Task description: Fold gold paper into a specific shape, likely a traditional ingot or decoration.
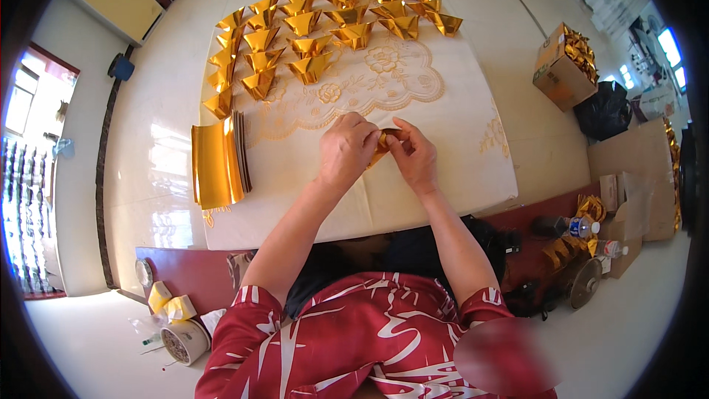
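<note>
Over the near middle of the table, my left hand (348, 149) and my right hand (413, 158) pinch one piece of gold foil paper (379, 152) between them. The paper is partly folded and mostly hidden by my fingers. To the left of my hands lies a stack of flat gold foil sheets (214, 164), its edges fanned on the right side. Several folded gold foil ingots (310, 68) stand in rows across the far part of the table, boat-shaped with pointed ends.
A cream tablecloth (465, 122) with gold flower embroidery covers the table. On the floor at right stand a cardboard box (555, 74) full of gold pieces and a black bag (604, 109). Plastic bottles (583, 227) sit on the dark red bench (517, 210); a bucket (185, 342) stands at lower left.
</note>
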Tool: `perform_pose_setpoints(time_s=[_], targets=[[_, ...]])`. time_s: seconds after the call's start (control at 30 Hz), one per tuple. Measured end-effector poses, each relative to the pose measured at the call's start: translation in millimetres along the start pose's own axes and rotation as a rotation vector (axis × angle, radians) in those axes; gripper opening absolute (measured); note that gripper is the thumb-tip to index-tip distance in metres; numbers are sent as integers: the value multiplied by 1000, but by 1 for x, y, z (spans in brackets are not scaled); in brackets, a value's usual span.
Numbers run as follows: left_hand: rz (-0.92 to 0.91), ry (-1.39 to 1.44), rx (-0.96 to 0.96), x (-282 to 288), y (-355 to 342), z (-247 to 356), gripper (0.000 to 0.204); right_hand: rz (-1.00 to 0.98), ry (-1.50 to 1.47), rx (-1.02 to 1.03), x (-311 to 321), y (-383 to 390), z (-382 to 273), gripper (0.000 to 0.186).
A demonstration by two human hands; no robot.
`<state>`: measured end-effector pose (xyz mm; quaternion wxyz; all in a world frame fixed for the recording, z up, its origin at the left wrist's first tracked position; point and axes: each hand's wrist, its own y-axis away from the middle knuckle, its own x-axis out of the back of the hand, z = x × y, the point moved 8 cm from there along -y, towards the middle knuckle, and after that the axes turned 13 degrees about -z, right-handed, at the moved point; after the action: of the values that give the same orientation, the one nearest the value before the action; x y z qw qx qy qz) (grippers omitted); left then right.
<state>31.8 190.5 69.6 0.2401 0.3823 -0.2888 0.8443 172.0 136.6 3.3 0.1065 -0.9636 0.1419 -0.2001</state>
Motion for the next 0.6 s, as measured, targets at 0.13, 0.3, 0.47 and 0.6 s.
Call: perform_pose_setpoints(time_s=[0.13, 0.3, 0.47, 0.6], targets=[[81, 121, 211, 6, 2, -17, 5, 45, -134, -33, 4, 4, 11, 19], [86, 118, 226, 8, 5, -12, 7, -23, -59, -47, 4, 4, 3, 21], [80, 141, 232, 5, 5, -10, 8, -56, -79, -60, 3, 2, 0, 21], [64, 233, 299, 2, 6, -18, 10, -77, -81, -77, 2, 2, 3, 21]])
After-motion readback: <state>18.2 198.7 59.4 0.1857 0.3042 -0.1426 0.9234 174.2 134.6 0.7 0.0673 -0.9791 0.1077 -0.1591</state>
